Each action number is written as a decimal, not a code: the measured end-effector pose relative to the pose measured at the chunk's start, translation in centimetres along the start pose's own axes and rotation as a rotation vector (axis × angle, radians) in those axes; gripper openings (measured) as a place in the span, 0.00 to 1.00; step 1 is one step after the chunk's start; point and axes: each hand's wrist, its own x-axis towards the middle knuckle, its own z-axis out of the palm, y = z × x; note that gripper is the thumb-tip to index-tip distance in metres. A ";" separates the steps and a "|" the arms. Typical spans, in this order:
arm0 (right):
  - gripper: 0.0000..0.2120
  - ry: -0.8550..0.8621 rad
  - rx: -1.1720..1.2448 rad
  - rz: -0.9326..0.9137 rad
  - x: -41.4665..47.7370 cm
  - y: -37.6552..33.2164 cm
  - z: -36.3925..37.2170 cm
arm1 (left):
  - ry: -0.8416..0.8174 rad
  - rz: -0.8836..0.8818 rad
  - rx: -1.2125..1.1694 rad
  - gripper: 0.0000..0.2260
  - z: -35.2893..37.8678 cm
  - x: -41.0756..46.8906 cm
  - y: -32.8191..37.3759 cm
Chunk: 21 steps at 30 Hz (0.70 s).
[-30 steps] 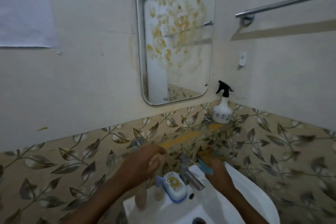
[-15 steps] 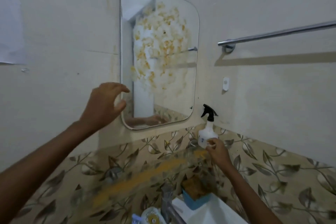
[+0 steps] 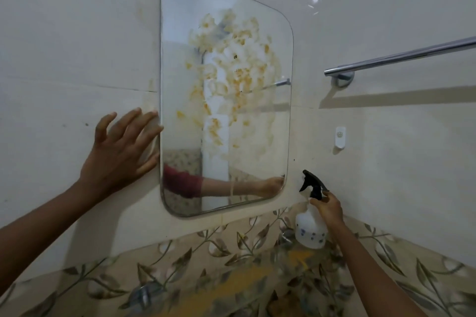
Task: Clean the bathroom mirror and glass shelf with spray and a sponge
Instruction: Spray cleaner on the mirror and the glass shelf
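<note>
A wall mirror with rounded corners is smeared with yellow-white stains over its middle. My left hand lies flat on the wall with spread fingers, the fingertips touching the mirror's left edge. My right hand grips the neck of a white spray bottle with a black trigger head, which is just above the right end of the glass shelf. The shelf carries a long yellow smear. The sponge is not visible.
A chrome towel bar runs along the right wall above the bottle. A small white wall hook sits between mirror and bar. Leaf-patterned tiles cover the wall behind the shelf, and a chrome shelf bracket shows at lower left.
My left hand rose from the sink and now lies flat beside the mirror. My right hand reached the spray bottle and closed round its neck. The view tilted up, so sink and sponge left the frame.
</note>
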 end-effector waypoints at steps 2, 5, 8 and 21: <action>0.20 -0.019 0.023 -0.006 0.6 0.1 0.5 | -0.010 0.005 0.024 0.26 0.2 0.0 -0.1; 0.20 -0.017 0.098 -0.021 0.9 0.2 1.0 | -0.022 0.002 0.045 0.27 0.3 0.0 0.0; 0.22 0.001 0.083 -0.086 0.3 -0.2 0.9 | -0.032 0.003 0.056 0.28 0.2 0.0 0.0; 0.14 0.004 0.473 -0.238 -6.2 -8.8 -2.3 | -0.032 0.008 0.032 0.28 0.3 0.0 0.0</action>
